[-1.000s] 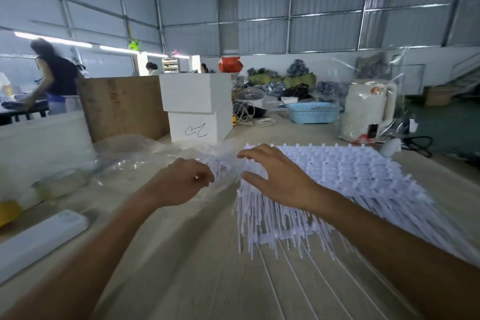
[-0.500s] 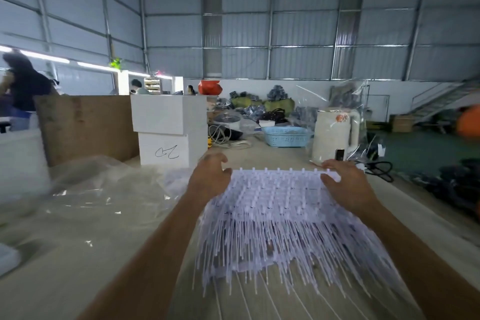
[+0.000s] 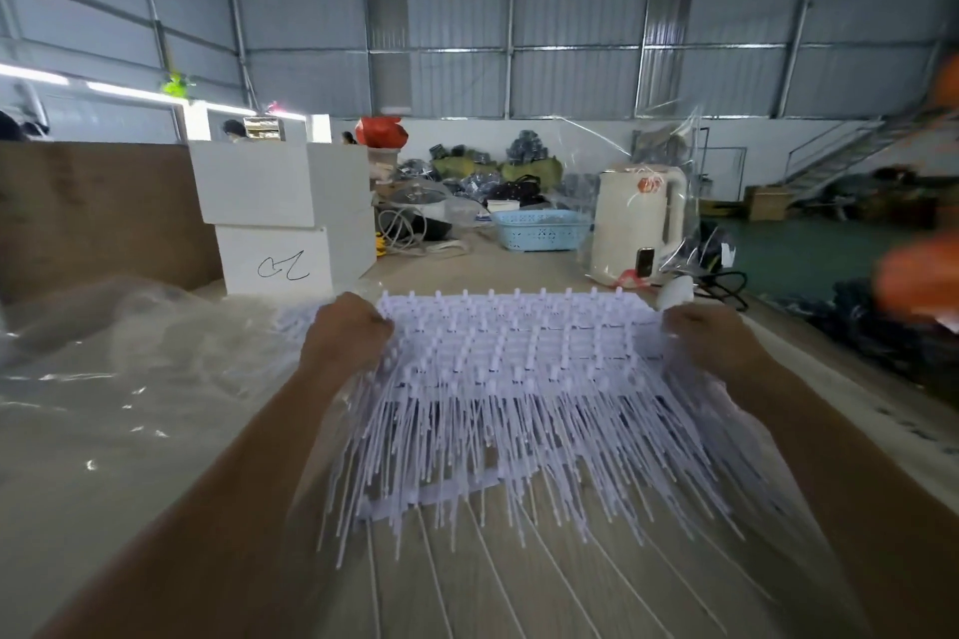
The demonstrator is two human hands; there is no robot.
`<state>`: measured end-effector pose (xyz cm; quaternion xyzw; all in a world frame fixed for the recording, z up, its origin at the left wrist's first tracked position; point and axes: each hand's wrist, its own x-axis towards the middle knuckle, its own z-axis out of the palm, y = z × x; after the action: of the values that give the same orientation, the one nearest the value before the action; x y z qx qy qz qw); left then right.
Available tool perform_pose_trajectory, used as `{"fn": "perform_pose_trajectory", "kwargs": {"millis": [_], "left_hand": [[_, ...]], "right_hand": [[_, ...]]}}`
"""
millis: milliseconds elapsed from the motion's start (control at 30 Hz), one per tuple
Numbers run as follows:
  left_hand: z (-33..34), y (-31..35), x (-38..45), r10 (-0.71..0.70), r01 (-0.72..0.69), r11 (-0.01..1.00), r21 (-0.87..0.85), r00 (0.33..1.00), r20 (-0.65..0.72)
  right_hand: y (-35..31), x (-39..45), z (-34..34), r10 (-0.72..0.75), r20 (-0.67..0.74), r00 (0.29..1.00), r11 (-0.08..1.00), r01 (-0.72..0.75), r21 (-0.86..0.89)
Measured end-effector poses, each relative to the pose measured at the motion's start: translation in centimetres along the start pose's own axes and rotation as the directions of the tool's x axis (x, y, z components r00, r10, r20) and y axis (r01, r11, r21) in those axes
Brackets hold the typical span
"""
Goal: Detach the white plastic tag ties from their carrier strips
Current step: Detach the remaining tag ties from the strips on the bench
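head view. we see the left hand [image 3: 346, 335] and the right hand [image 3: 710, 338] at the two far corners of a stacked bundle of white plastic tag ties [image 3: 514, 379], each hand with its fingers curled round an edge of the bundle and gripping it. the bundle lies in the middle of the wooden table [image 3: 467, 586], between the two forearms, with the ties attached in rows to their carrier strips [image 3: 511, 309]; the blocky heads form a grid at the far side, and the thin tails fan out toward us, hanging over the table surface. a few loose white strands [image 3: 498, 581] lie flat on the table beneath the tails. whether the bundle is lifted at its far edge or rests on the table there we cannot tell. to the left of the left hand lies crumpled clear plastic sheeting [image 3: 129, 368]. beyond it stand two stacked white boxes [image 3: 285, 218], the lower one marked with a black scribble, just beside a brown board [image 3: 98, 213]. farther back on the table are a pale blue basket [image 3: 539, 229] and a cream kettle [image 3: 635, 223] wrapped in clear film, well apart from the bundle.
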<state>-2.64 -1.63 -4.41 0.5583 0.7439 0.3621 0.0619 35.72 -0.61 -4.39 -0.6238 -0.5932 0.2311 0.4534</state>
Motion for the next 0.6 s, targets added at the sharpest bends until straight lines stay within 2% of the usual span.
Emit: {"fn": "perform_pose_trajectory", "kwargs": {"millis": [133,200,267,333,400,467,600], "left_hand": [[-0.5,1.0,-0.4,0.085,-0.092,0.993,-0.068,0.991,-0.104],[-0.9,1.6,-0.6,0.108,-0.134,0.977,-0.164,0.982,-0.156],[-1.3,2.0,-0.6,0.065,-0.114,0.934,-0.339,0.986,-0.151],[-1.6,2.5,-0.8,0.017,-0.051,0.787,-0.615,0.998,-0.060],[-1.8,3.0,-1.1,0.008,0.016,0.611,-0.792,1.000,0.027],[-2.1,3.5,-1.1,-0.011,0.063,0.481,-0.874,0.998,0.066],[-3.2,3.9,-0.5,0.000,0.102,0.200,-0.975,0.995,0.104]], "right_hand": [[-0.7,0.2,-0.6,0.054,-0.107,0.993,0.971,-0.027,0.237],[-1.0,0.3,-0.6,0.082,-0.130,0.988,0.946,-0.036,0.322],[-1.6,0.5,-0.8,0.119,-0.161,0.980,0.908,-0.042,0.417],[-2.1,0.7,-1.0,0.158,-0.179,0.971,0.853,-0.043,0.520],[-2.6,0.8,-1.3,0.189,-0.194,0.963,0.790,-0.031,0.613],[-3.0,0.6,-1.8,0.187,-0.207,0.960,0.732,0.004,0.681],[-3.4,-0.1,-2.3,0.068,-0.171,0.983,0.694,0.076,0.716]]}}
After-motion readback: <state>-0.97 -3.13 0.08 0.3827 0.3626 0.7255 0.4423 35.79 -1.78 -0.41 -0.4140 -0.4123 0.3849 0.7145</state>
